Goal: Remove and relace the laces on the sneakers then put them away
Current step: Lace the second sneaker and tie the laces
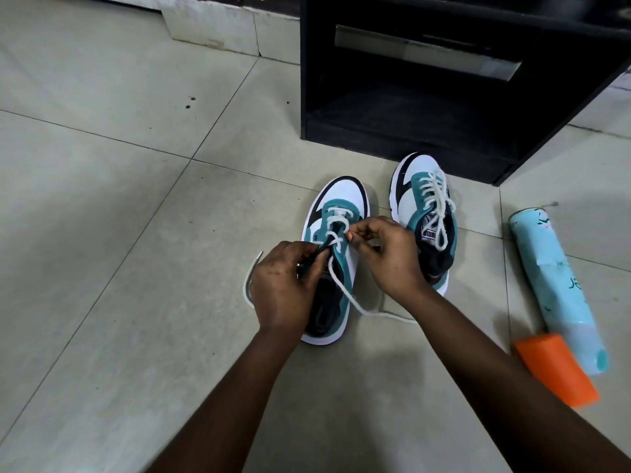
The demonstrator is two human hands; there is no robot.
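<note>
On a tiled floor (pixel 102 165), the left hand (pixel 283 288) is gripping the near sneaker (pixel 329 254) while the right hand (pixel 386 257) is pinching its lace (pixel 345 295); the laced sneaker (pixel 423 206) is standing beside it, a can (pixel 553 285) lying farther right.

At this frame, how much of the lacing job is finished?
Done: the right sneaker looks fully laced and tied. In hand: the left sneaker has only its lower eyelets laced; the left hand grips its tongue area, the right hand pinches the lace, whose ends trail on the floor. Left: upper eyelets, then storing both.
</note>
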